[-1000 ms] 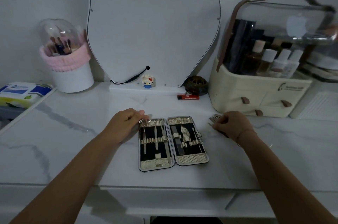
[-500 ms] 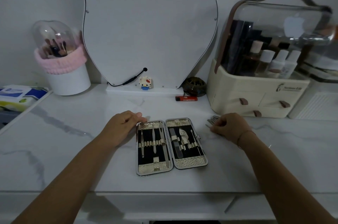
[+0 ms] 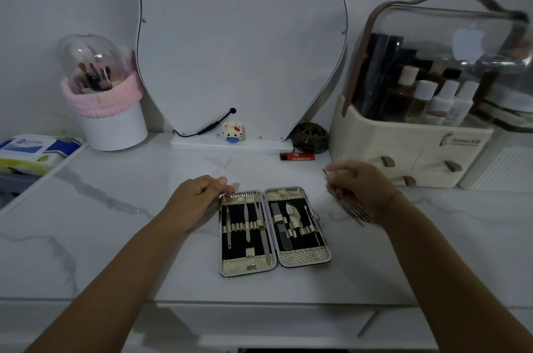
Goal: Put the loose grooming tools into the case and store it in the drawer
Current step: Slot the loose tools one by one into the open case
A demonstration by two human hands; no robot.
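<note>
An open manicure case point(image 3: 274, 261) lies flat on the marble tabletop point(image 3: 115, 222), with several metal tools strapped into both black-lined halves. My left hand point(image 3: 199, 198) rests at the case's upper left corner, its fingertips touching the rim. My right hand point(image 3: 360, 188) is lifted just right of the case and grips a bundle of several thin loose grooming tools point(image 3: 346, 205), whose ends stick out below the palm. One slim tip shows above the fingers. A drawer front point(image 3: 259, 321) runs below the table edge.
A mirror point(image 3: 239, 44) stands at the back with a small toy figure point(image 3: 232, 132) and a red lighter point(image 3: 297, 156) near its base. A cosmetics organiser point(image 3: 409, 159) fills the right. A brush holder point(image 3: 112, 124) and a wipes pack point(image 3: 34, 150) sit left.
My right hand has lifted off the table with the bundle of loose tools, which lay under it before. My left hand stays at the case's corner.
</note>
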